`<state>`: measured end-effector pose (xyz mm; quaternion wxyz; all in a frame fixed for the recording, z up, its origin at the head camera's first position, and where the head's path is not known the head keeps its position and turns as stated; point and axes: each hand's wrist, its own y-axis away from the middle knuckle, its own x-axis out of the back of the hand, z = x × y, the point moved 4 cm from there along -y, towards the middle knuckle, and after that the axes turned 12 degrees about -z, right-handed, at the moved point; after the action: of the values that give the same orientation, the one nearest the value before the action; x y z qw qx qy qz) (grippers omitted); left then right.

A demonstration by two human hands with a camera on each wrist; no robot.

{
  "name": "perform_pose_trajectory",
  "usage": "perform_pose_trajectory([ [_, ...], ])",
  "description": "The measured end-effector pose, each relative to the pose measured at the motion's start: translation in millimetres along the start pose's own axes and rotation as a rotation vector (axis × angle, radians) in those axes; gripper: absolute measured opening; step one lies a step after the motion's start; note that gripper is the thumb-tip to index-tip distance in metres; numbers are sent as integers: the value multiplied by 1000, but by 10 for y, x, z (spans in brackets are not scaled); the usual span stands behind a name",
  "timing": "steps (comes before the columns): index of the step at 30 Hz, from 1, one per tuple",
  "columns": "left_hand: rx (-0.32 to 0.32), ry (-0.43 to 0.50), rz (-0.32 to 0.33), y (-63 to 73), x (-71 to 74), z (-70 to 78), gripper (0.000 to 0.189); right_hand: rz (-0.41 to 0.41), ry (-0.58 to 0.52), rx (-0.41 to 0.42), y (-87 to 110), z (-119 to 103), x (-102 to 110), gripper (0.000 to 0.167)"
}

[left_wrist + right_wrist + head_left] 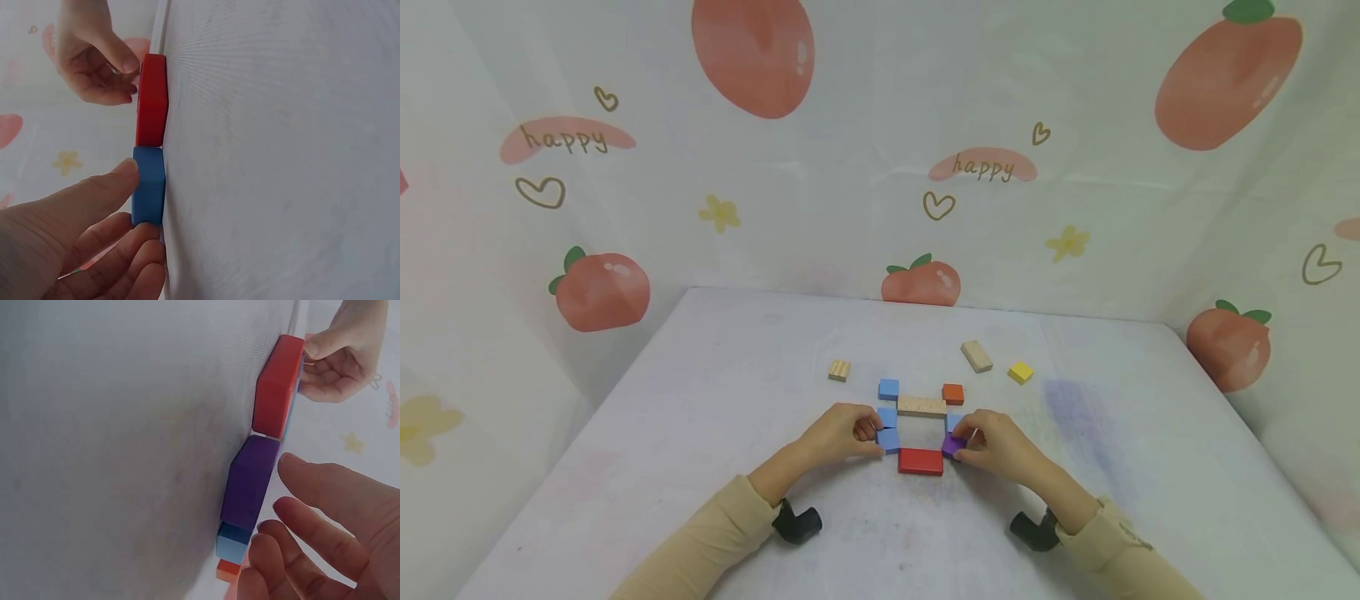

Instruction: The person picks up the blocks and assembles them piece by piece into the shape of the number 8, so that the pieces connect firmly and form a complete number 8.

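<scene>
In the head view several blocks lie in a ring on the white table. My left hand point(842, 432) pinches a blue block point(149, 187) at the ring's near left corner, its thumb on the upper edge and fingers at the outer end. At the near right corner lies a purple block point(251, 481). My right hand point(1000, 442) is over it, fingers loosely bent; in the right wrist view a thin gap shows between thumb and block. Between these corners sits a red block point(921, 462). Another blue block point(887, 417) lies behind the left one, and one point(953, 421) is behind the purple.
A plain wooden block point(922, 406) forms the ring's back. Behind it are a blue block point(889, 389) and an orange block point(952, 394). Farther off lie a ridged wooden piece point(839, 371), a pale block point(977, 357) and a yellow block point(1020, 372).
</scene>
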<state>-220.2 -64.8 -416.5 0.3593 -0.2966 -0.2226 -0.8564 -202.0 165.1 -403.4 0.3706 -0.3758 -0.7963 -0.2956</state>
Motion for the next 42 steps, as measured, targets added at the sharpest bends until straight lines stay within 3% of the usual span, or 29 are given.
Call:
perform_pose_trajectory([
  [14, -7, -8, -2, 0, 14, -5, 26, 22, 1, 10, -11, 42, 82, 15],
  [21, -24, -69, 57, -1, 113, -28, 17, 68, 13, -6, -42, 161, 201, 13],
  [29, 35, -72, 74, -81, 215, -136, 15, 180, 17, -57, -73, 410, 424, 11],
  [37, 13, -79, 48, -141, 213, -188, 19, 282, -28, -123, -51, 733, 685, 18],
  [42, 16, -66, 38, -161, 207, -206, 22, 292, -72, -203, -37, 909, 747, 27],
])
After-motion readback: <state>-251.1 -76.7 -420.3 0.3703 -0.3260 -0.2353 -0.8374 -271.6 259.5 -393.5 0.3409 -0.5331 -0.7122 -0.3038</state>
